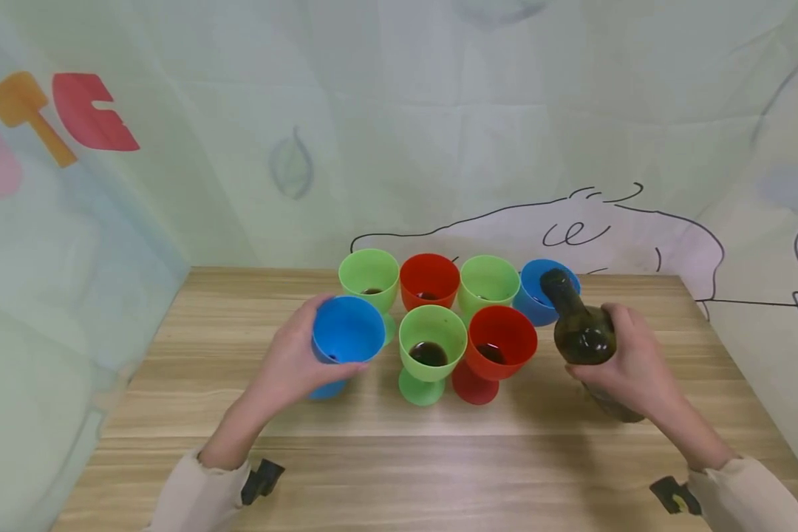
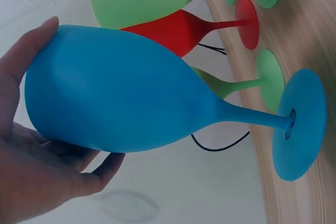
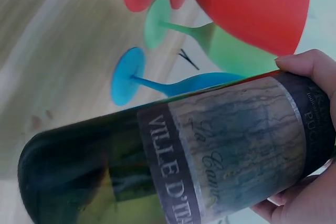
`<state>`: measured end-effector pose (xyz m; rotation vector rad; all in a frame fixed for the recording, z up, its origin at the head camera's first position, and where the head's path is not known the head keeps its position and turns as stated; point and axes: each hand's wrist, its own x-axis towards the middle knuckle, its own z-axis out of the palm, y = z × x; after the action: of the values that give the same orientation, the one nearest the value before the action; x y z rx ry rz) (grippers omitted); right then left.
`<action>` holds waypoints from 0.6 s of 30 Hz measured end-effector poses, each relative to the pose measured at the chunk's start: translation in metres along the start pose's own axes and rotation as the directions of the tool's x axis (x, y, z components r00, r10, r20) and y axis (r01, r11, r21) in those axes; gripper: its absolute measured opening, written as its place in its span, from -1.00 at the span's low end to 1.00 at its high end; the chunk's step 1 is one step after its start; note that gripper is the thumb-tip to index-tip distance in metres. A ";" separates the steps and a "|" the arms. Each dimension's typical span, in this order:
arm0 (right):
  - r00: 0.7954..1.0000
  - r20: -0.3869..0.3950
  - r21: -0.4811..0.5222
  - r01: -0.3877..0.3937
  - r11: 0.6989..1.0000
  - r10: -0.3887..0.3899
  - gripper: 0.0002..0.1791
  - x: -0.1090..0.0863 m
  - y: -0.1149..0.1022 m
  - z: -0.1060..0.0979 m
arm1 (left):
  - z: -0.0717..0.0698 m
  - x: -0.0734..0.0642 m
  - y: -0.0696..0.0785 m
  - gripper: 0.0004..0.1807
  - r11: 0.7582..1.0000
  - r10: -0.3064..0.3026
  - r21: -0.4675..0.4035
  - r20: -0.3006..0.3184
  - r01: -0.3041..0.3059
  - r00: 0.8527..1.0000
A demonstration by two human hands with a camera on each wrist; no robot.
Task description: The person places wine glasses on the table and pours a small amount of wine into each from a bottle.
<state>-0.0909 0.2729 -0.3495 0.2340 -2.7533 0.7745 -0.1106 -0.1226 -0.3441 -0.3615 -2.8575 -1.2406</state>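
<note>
My left hand (image 1: 291, 360) grips the bowl of a blue plastic goblet (image 1: 349, 329), thumb on the near side. Whether its foot touches the table cannot be told. A green wine bottle (image 3: 236, 145) with a paper label is held round its body by my right hand (image 1: 641, 373). It leans, its neck (image 1: 564, 295) pointing up and left in front of another blue goblet (image 1: 530, 304) at the back right. Between the hands stand a front green goblet (image 1: 432, 325) and a front red goblet (image 1: 505, 332), each with dark liquid in the bottom.
Behind them a left green goblet (image 1: 369, 270), a back red goblet (image 1: 429, 277) and another green goblet (image 1: 489, 275) line up close together, with a little dark liquid visible. The wooden table (image 1: 399, 473) ends at a printed cloth backdrop (image 1: 399, 133).
</note>
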 end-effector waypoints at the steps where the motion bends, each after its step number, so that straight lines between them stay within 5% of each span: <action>1: 1.000 -0.008 -0.019 0.011 1.000 -0.011 -0.19 0.001 -0.002 0.000 | 0.000 0.000 0.001 -0.02 1.000 -0.001 0.001 -0.001 0.001 1.000; 9: 0.996 -0.041 -0.168 0.070 0.983 -0.077 -0.24 0.006 -0.025 -0.004 | -0.001 0.000 0.007 -0.02 1.000 0.006 0.023 -0.015 -0.005 1.000; 18: 0.971 -0.044 -0.352 0.204 0.914 -0.234 -0.31 0.011 -0.051 -0.007 | -0.004 0.000 0.022 -0.02 0.998 0.038 0.059 -0.012 -0.038 0.999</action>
<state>-0.0881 0.2329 -0.3153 0.4160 -2.6617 0.2301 -0.1062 -0.1111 -0.3254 -0.4028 -2.8544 -1.1464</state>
